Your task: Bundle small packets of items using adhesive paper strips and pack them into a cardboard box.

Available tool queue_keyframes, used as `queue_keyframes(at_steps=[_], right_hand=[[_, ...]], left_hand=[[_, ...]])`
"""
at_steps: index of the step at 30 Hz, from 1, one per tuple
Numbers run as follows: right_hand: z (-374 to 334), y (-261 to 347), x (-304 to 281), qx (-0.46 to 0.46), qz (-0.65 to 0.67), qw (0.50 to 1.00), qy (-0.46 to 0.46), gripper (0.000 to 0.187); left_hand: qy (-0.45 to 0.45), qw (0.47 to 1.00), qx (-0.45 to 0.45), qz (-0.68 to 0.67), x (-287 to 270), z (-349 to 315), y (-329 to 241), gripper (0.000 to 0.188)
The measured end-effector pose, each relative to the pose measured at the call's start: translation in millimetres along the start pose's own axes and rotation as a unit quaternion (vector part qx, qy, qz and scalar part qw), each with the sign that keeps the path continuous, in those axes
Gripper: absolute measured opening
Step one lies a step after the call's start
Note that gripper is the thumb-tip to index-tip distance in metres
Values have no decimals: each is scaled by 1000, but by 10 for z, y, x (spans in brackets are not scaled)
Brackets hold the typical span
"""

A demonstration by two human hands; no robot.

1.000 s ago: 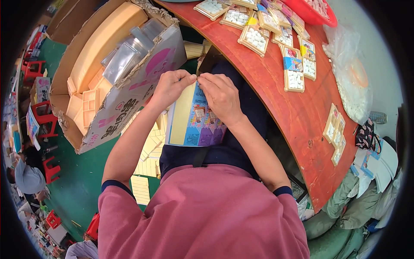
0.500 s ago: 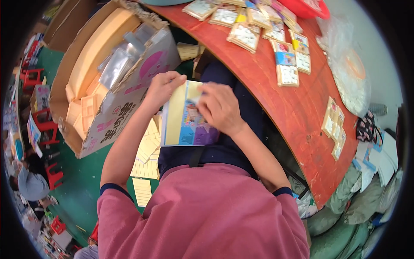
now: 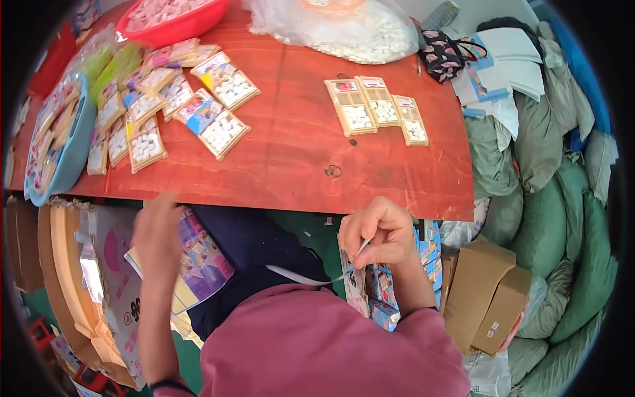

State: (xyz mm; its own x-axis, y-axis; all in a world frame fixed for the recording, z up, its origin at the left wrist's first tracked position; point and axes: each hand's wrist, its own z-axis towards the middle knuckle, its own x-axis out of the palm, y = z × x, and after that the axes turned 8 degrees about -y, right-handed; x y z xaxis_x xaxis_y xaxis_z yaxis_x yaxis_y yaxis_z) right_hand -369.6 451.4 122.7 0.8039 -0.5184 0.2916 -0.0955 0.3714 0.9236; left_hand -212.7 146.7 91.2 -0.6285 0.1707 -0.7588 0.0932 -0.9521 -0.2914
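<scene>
My right hand (image 3: 377,231) is pinched closed on one end of a thin whitish strip (image 3: 301,276), which curls down to the left above my lap. On my left thigh lies a printed purple, blue and yellow sheet (image 3: 208,264), with a pale sheet edge showing beneath it. My left hand (image 3: 159,231) is over or beside the sheet's upper left side, smeared by motion, so its fingers cannot be made out. Ahead on the red table are small wooden trays of white pieces (image 3: 223,134), some with coloured printed cards.
A blue basket (image 3: 78,149) and a red bowl (image 3: 192,30) of pink pieces stand at the table's left. A clear bag of white pieces (image 3: 370,43) sits at the back. Cardboard boxes (image 3: 475,281) and green sacks (image 3: 559,218) crowd the right; an open carton (image 3: 109,258) stands at left.
The view has swung to the right. My hands, both at the sheet before, are now far apart; the right one holds the strip away from it. The sheet now rests on my thigh.
</scene>
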Motion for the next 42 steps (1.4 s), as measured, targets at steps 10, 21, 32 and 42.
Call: queue_keyframes(at_steps=[10,21,32,42], right_hand=[[-193,190,-283,-42,140,986,-84,38],[29,107,-511,39,156,976,-149,45],[439,-318,-328,101,53,959,-258,33],[531,-581,-383,76,-154,899,-402,35]], left_hand=[[112,962,243,-54,2208,1433,-1490,67],[168,964,197,-61,1251,270,-1310,57],[126,857,-236,-440,652,140,-867,42],[129,707,-426,-550,1008,324,-721,30]])
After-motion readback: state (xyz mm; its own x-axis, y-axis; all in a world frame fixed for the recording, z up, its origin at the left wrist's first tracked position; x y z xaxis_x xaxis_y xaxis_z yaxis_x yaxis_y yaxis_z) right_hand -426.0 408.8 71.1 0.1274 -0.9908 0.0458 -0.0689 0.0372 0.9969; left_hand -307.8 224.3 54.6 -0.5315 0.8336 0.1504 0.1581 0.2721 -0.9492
